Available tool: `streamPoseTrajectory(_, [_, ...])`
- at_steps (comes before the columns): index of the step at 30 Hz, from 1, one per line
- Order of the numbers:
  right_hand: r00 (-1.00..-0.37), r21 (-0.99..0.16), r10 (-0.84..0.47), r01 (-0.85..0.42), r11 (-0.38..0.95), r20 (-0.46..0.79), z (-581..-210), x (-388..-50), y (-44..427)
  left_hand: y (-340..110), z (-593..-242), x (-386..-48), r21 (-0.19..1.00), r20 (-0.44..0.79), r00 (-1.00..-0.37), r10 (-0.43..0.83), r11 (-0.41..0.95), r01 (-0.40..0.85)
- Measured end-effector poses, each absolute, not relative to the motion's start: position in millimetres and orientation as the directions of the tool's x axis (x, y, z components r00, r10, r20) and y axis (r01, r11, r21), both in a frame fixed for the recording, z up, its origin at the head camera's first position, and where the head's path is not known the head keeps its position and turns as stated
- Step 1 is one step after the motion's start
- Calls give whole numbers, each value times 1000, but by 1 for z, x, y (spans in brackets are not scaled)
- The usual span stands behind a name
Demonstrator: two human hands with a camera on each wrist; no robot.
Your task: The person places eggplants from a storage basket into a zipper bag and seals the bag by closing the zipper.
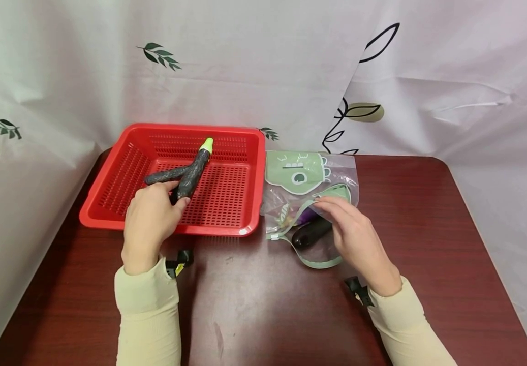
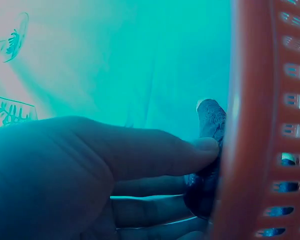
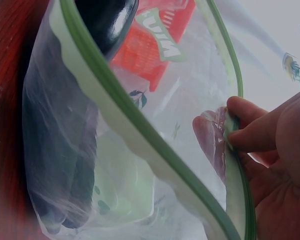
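Leafy cloth point(image 1: 226, 76) behind, glossy red-brown surface point(image 1: 245, 315) below! Left fingers point(image 1: 181, 205) clamp a dark, lime-tipped cucumber point(image 1: 194, 173); right fingers point(image 1: 336, 208) pinch a clear, green-rimmed bag point(image 1: 290, 185).

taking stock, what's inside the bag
A black eggplant and something purple, partly covered and unclear. In the head view, the right hand hides the eggplant's other end.

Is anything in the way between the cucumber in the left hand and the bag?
Yes, the red basket's right wall stands between the cucumber and the bag. The right hand holds the bag's mouth open.
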State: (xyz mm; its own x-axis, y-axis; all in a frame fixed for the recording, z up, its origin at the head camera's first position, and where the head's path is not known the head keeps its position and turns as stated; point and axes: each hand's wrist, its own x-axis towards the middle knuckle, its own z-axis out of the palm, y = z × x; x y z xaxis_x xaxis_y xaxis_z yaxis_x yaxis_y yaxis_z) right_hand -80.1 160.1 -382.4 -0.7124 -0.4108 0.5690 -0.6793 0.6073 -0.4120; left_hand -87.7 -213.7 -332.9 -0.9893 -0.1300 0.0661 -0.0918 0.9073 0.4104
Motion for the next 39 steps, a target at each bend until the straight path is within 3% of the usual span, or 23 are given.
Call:
streamPoseTrajectory(23, [-709, -420, -414, -686, 594, 571, -382, -80, 159, -183, -315, -68, 432, 191, -979, -69, 902, 21])
streamPoseTrajectory(39, [-710, -417, -416, -685, 598, 568, -382, -80, 159, -165, -308, -56, 455, 194, -981, -23, 888, 69])
